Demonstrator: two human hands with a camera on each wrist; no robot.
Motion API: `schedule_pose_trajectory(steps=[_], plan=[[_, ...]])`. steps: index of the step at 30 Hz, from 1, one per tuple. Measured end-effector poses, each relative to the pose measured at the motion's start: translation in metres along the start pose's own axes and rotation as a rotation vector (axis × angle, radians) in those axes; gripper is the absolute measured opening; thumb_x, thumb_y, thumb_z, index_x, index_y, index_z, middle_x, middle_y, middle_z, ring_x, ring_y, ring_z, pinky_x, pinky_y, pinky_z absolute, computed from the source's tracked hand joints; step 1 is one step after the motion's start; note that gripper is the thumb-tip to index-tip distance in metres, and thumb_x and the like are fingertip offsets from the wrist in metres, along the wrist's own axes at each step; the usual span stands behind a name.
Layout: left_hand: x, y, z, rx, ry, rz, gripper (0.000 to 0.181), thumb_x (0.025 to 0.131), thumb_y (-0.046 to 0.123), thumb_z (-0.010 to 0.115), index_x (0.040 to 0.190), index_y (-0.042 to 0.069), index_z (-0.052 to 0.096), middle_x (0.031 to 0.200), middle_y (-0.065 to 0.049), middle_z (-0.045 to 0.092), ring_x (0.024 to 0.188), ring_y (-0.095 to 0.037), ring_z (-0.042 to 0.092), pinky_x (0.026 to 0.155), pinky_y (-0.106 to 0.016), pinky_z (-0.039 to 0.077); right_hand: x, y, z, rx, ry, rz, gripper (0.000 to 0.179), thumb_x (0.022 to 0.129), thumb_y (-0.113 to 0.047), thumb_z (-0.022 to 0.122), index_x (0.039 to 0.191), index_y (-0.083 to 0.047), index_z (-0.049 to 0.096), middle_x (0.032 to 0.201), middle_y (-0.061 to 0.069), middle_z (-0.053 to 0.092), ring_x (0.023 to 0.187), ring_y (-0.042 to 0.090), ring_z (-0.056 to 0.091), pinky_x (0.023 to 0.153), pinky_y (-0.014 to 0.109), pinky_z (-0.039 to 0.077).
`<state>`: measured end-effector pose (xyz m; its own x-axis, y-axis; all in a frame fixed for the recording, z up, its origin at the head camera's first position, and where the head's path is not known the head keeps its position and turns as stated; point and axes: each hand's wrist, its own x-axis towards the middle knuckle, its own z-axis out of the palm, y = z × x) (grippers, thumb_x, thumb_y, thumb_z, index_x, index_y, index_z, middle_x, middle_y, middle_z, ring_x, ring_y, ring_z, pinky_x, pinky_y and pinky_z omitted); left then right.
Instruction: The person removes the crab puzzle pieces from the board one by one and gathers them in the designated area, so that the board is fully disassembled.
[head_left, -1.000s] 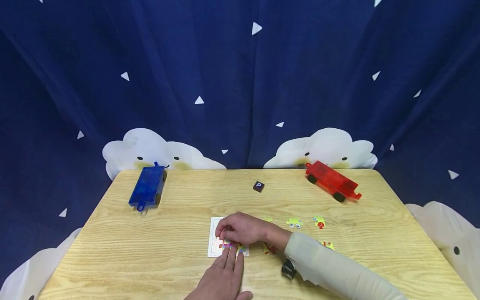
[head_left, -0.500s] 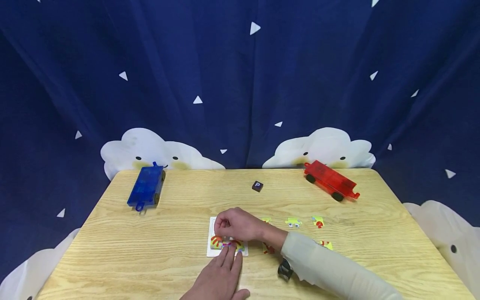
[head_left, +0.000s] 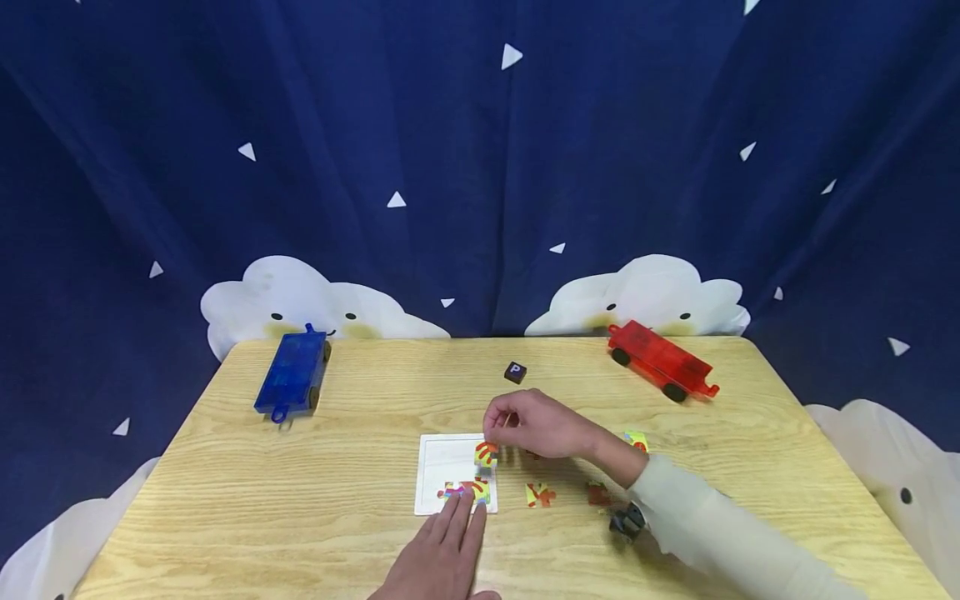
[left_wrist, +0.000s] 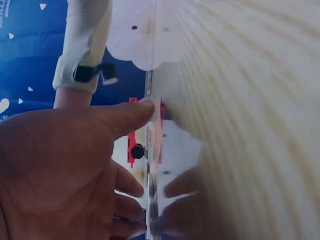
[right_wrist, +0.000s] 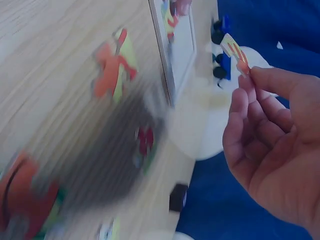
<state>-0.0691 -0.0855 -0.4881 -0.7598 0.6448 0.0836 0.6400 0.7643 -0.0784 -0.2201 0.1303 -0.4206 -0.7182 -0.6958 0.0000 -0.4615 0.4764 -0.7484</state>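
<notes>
My left hand (head_left: 438, 554) lies with straight fingers across the lower edge of a white puzzle tray (head_left: 446, 454). Its fingertips touch joined jigsaw pieces (head_left: 456, 490) in the tray's bottom row and partly cover them. Between thumb and fingertips, my right hand (head_left: 536, 425) pinches a yellow jigsaw piece (head_left: 486, 455) with red stripes. That piece hangs near the tray's upper right; in the right wrist view the held piece (right_wrist: 234, 49) is raised off the table. Right of the tray lies a loose yellow-and-red piece (head_left: 538, 495).
Other loose pieces lie to the right, including a dark red piece (head_left: 597, 493) and a yellow one (head_left: 636, 439); the right arm hides some. Farther back are a blue wheeled car (head_left: 292, 372), a red wheeled car (head_left: 662, 358) and a small black "P" tile (head_left: 515, 372).
The right hand has lifted the striped jigsaw piece from the tray's lower left and carried it right and back toward the tray's upper right. My left hand has barely moved.
</notes>
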Motion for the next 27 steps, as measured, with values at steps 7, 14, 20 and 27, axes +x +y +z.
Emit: schedule_pose_trajectory(steps=[7,14,20,27], plan=[[0.003,-0.018,-0.028,-0.148,-0.089,-0.037,0.081,0.102,0.067,0.042,0.157,0.007,0.043,0.162,-0.015,0.037,0.146,-0.031,0.038,0.107,-0.045,0.043,-0.042,0.016,-0.017,-0.034,-0.054,-0.01,0.007,0.098,-0.016,0.071,0.092,-0.019,0.072,0.082,-0.004,0.069,0.074,0.007,0.059,0.068,0.027,0.05],[0.006,-0.068,-0.036,-0.421,-0.077,-0.115,0.081,0.099,0.051,0.063,0.16,0.005,0.035,0.165,-0.019,0.028,0.151,-0.037,0.026,0.117,-0.054,0.029,-0.069,0.023,-0.011,0.062,-0.125,0.035,0.009,0.099,-0.013,0.071,0.091,-0.017,0.072,0.08,-0.004,0.067,0.07,0.003,0.054,0.065,0.023,0.048],[0.011,-0.105,-0.026,-0.523,-0.073,-0.106,0.095,0.092,0.052,0.073,0.16,0.001,0.032,0.166,-0.023,0.024,0.152,-0.041,0.022,0.118,-0.057,0.025,-0.083,0.025,0.006,0.147,-0.188,0.017,0.011,0.099,-0.012,0.069,0.089,-0.016,0.071,0.074,-0.008,0.064,0.066,-0.001,0.052,0.061,0.018,0.044],[0.019,-0.122,-0.018,-0.595,-0.144,-0.113,0.1,0.087,0.054,0.079,0.159,0.001,0.034,0.165,-0.022,0.025,0.151,-0.039,0.026,0.117,-0.061,0.024,-0.088,0.029,0.022,0.144,-0.211,-0.049,0.012,0.099,-0.012,0.068,0.088,-0.016,0.071,0.073,-0.018,0.058,0.066,-0.005,0.05,0.061,0.016,0.043]])
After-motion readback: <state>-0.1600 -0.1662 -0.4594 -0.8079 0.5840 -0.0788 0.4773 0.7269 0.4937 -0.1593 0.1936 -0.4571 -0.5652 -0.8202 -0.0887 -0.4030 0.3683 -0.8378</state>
